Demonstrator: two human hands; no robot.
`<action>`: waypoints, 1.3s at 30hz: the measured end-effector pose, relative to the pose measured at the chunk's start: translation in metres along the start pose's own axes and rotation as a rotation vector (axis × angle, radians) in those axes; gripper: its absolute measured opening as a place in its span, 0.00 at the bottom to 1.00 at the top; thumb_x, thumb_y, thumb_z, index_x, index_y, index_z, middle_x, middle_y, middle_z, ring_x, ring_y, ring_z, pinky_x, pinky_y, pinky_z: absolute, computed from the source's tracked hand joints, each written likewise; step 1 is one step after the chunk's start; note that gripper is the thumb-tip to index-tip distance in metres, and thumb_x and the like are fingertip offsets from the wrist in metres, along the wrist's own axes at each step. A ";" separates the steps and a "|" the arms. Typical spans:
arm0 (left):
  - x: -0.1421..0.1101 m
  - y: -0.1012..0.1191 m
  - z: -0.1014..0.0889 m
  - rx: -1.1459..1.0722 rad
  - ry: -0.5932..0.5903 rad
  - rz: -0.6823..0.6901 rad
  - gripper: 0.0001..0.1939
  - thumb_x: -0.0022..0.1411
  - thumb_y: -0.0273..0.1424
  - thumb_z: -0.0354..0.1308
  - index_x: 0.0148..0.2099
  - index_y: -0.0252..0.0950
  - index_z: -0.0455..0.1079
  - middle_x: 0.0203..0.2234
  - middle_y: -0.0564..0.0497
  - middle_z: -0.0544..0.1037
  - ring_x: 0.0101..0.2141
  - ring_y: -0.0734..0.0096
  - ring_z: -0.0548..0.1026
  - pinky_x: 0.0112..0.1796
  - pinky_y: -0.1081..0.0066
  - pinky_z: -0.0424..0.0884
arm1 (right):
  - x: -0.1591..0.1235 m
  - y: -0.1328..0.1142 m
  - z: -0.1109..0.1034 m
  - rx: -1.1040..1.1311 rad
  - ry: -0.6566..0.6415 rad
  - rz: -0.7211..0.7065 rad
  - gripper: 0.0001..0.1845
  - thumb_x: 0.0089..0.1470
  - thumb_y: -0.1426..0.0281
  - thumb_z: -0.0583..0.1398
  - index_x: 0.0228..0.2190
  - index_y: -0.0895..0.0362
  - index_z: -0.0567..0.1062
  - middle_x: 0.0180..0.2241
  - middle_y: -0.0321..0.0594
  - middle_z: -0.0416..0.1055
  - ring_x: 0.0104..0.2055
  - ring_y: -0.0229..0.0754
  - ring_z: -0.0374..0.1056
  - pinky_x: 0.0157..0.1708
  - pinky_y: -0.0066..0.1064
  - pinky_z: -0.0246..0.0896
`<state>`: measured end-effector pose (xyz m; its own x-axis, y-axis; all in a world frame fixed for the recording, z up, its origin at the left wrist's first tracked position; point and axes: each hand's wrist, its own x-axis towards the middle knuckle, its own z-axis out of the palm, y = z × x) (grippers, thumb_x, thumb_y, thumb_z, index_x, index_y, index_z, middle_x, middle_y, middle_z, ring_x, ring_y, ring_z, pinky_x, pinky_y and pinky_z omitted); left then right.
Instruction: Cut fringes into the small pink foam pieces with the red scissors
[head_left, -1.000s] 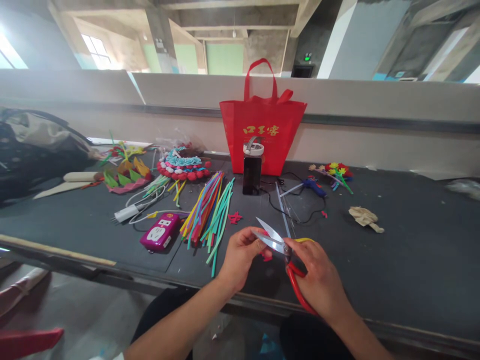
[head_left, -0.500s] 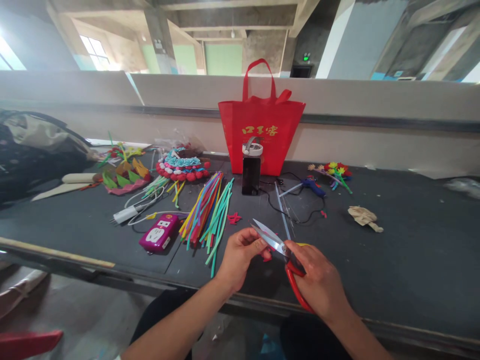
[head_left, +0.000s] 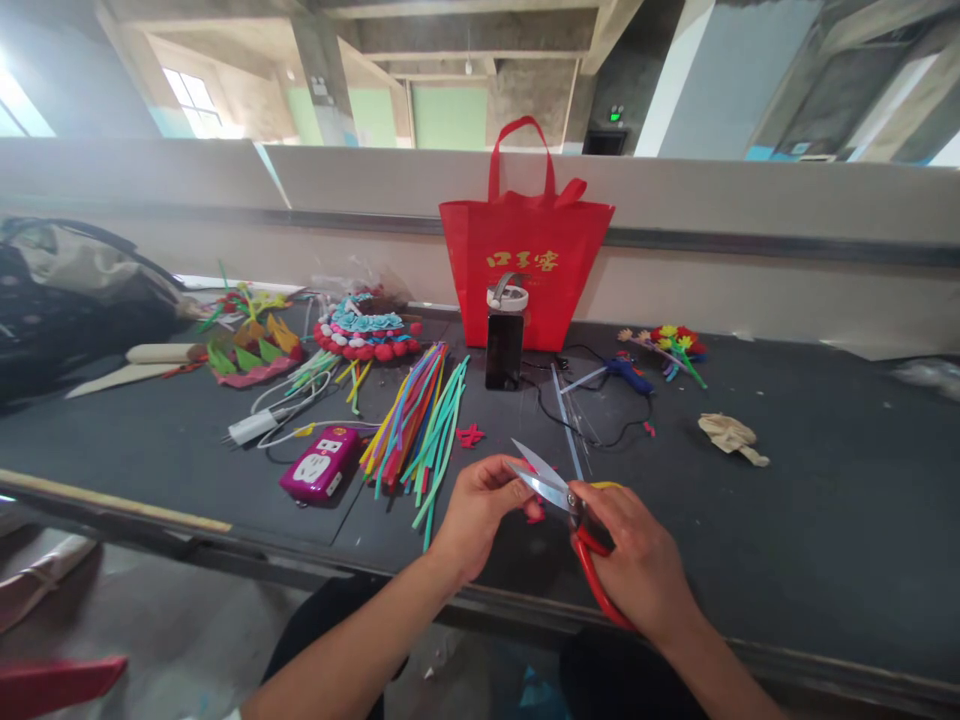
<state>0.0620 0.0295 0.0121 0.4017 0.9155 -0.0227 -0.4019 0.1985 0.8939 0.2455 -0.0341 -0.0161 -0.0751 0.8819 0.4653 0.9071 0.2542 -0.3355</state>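
My right hand (head_left: pixel 637 555) grips scissors (head_left: pixel 553 490) with red handles, their silver blades parted and pointing up and left. The blade tips reach my left hand (head_left: pixel 484 510), whose thumb and fingers are pinched together. Whatever is between those fingertips is too small or hidden to make out. Small red pieces (head_left: pixel 535 514) show just below and behind the blades. Beyond my left hand lies a small pile of red strips (head_left: pixel 470 436). Left of it, a bundle of fuzzy coloured stems (head_left: pixel 405 420) and some loose teal stems (head_left: pixel 439 435) are spread out.
Behind stand a red bag (head_left: pixel 529 240), a phone (head_left: pixel 504 350) and a white-lidded container. A blue glue gun (head_left: pixel 628 375) with its cord, craft flowers (head_left: pixel 675 350) and crumpled beige material (head_left: pixel 731 437) lie right. A purple power socket box (head_left: pixel 321 466) sits left, near the table edge.
The scissor blades have opened a little wider, with the lower blade dropping slightly at my left fingertips. Both hands stay in nearly the same place.
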 end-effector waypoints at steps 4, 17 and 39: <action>0.000 0.001 0.000 0.025 -0.009 -0.010 0.09 0.54 0.33 0.66 0.31 0.31 0.73 0.18 0.51 0.75 0.22 0.75 0.71 0.31 0.73 0.67 | -0.002 0.001 -0.002 -0.012 -0.020 0.005 0.23 0.49 0.79 0.55 0.46 0.50 0.73 0.40 0.39 0.76 0.40 0.44 0.71 0.40 0.35 0.68; 0.003 0.003 -0.002 -0.140 0.010 -0.006 0.08 0.54 0.28 0.66 0.35 0.33 0.71 0.26 0.53 0.76 0.24 0.76 0.74 0.28 0.76 0.68 | -0.004 0.008 0.010 0.138 0.018 0.143 0.16 0.55 0.67 0.59 0.46 0.51 0.73 0.35 0.35 0.78 0.33 0.39 0.75 0.35 0.28 0.68; -0.001 0.004 0.004 -0.156 -0.003 0.080 0.22 0.52 0.27 0.67 0.48 0.38 0.64 0.27 0.56 0.74 0.24 0.75 0.74 0.29 0.73 0.70 | -0.006 -0.002 0.008 0.134 0.003 0.066 0.19 0.54 0.72 0.58 0.48 0.51 0.72 0.40 0.39 0.76 0.37 0.41 0.73 0.39 0.31 0.69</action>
<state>0.0632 0.0278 0.0175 0.3660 0.9294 0.0476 -0.5556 0.1772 0.8123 0.2408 -0.0365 -0.0246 -0.0161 0.8974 0.4410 0.8468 0.2468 -0.4712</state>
